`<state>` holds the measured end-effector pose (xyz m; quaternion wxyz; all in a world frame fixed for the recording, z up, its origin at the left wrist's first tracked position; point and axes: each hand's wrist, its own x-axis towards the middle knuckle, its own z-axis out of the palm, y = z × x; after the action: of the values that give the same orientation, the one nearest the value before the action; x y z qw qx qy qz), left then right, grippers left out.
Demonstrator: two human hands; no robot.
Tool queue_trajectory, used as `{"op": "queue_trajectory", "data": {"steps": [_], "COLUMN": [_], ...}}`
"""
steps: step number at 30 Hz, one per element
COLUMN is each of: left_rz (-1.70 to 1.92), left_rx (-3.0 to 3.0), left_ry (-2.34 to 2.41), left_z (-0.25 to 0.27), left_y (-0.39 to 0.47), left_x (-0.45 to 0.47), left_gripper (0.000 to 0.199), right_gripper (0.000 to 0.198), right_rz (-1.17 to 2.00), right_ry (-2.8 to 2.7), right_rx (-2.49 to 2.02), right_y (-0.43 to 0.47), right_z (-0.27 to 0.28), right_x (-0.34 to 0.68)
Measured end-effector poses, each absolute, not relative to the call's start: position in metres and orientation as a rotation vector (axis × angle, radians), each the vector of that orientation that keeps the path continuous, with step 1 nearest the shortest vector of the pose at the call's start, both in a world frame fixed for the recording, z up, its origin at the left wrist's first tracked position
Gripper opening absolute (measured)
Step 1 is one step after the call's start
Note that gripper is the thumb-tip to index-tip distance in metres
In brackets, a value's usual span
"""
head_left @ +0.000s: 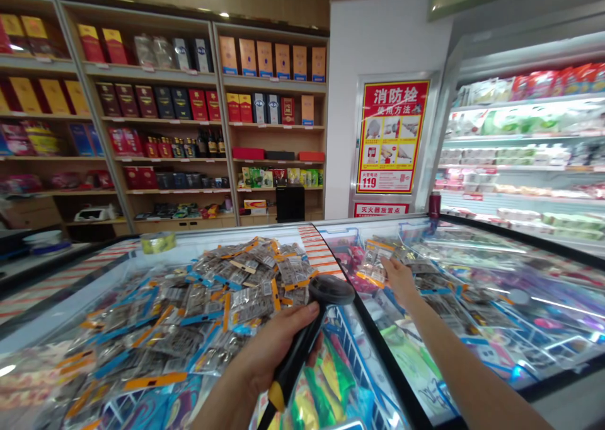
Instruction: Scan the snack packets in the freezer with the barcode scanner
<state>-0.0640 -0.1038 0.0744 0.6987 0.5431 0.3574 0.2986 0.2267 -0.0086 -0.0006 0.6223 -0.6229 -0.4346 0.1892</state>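
Note:
My left hand [274, 348] is wrapped round the handle of a black barcode scanner [302, 342], its head raised over the freezer glass. Farther forward and to the right, my right hand [399, 280] pinches the edge of a small clear packet with an orange border [377, 258]. A wide heap of similar packets [189, 304], trimmed in orange and blue, is spread over the glass left of the scanner. More packets [454, 310] lie on the right-hand glass, close to my right forearm. What the packets contain is too blurred to make out.
A black frame rail [378, 354] divides the freezer's glass tops. Beneath the glass are wire baskets [354, 348] with coloured bags. A roll of tape [158, 243] sits at the back left. Shelves of boxes [170, 105] stand behind, with a lit fridge [524, 133] at right.

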Motion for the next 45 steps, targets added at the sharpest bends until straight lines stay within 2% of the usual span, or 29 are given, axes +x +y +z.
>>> {"op": "queue_trajectory", "data": {"steps": [14,37,45], "left_rz": [0.617,0.671,0.639], "left_rx": [1.143,1.089,1.099], "left_ry": [0.752,0.746,0.753], "left_z": [0.069,0.069,0.069], "left_y": [-0.102,-0.102,-0.101], "left_x": [-0.062,-0.062,-0.063], "left_gripper": [0.038,0.031,0.034], "right_gripper": [0.032,0.025,0.019], "right_rz": [0.660,0.655,0.746], "right_ry": [-0.875,-0.830,-0.760], "right_rx": [-1.316,-1.304,-1.196], "right_y": [-0.011,-0.016,-0.018], "right_z": [0.006,0.013,0.017], "right_x": [0.227,0.223,0.220]}}
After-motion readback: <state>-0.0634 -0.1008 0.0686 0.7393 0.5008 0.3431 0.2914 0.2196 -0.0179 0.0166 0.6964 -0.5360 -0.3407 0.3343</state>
